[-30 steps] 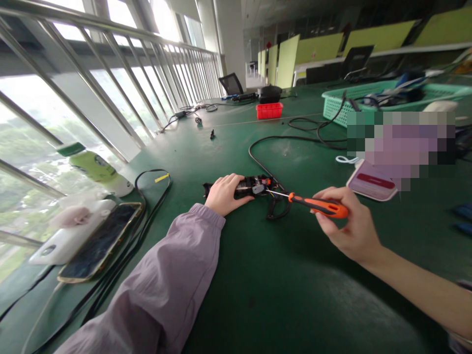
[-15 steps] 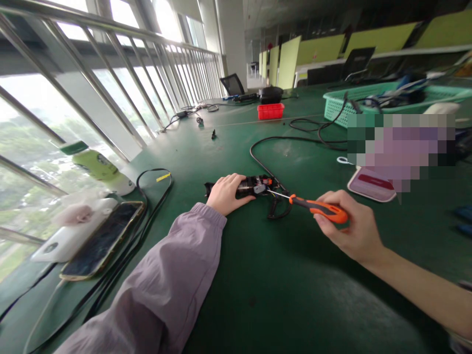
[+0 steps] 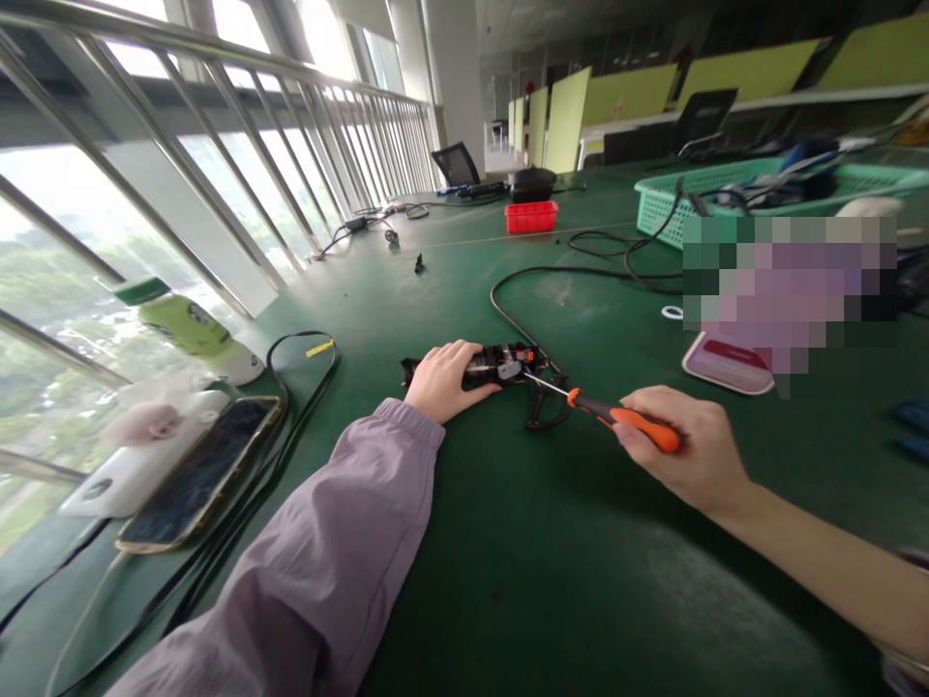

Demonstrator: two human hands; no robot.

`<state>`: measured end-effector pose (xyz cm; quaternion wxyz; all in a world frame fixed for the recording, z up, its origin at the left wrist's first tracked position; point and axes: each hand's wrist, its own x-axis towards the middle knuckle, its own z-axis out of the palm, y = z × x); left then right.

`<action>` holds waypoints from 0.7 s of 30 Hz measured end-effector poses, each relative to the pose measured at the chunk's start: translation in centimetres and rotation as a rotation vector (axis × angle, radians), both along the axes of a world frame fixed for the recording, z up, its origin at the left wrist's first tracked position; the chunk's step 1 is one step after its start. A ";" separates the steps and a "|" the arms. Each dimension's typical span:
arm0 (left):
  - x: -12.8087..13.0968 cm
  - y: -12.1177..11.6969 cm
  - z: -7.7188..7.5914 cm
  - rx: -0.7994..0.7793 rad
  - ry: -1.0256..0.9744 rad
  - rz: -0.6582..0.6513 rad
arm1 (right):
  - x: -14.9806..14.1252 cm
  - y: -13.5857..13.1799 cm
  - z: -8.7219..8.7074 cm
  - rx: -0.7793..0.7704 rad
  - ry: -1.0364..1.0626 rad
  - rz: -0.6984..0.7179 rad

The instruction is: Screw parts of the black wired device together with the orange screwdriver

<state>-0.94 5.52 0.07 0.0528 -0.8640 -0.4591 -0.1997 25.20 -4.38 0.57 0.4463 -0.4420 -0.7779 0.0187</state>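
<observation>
My left hand (image 3: 448, 380) is wrapped over a black corded device (image 3: 494, 364) that lies on the green table, pressing it down. At its right end the inner parts show: a grey piece, a bit of orange-red and thin wires. My right hand (image 3: 689, 445) grips the orange and black handle of a screwdriver (image 3: 610, 411). The screwdriver slants down to the left, its thin shaft reaching the device's exposed end beside the grey piece. Exactly what the tip touches is too small to tell. A black loop-shaped part (image 3: 541, 411) sits just below the shaft.
A black cable (image 3: 500, 286) curves from the device towards a green basket (image 3: 660, 213) of tools. A red box (image 3: 531, 218) stands farther back. On the left are a bottle (image 3: 193, 329), a phone (image 3: 203, 474) and black cords (image 3: 251, 503). A pinkish phone (image 3: 730, 363) lies at right.
My right hand has rolled round on the screwdriver, its fingers curling further and the handle tilting lower at the rear. My left hand and the device have stayed in place.
</observation>
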 end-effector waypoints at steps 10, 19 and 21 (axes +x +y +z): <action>0.0 0.1 -0.1 0.007 -0.005 -0.006 | -0.1 -0.1 0.0 -0.014 0.087 0.016; 0.0 0.0 0.0 0.026 0.009 0.000 | 0.0 0.0 -0.1 0.017 0.125 0.022; 0.0 -0.1 0.0 0.034 0.010 0.003 | -0.1 0.0 0.0 0.010 0.130 0.019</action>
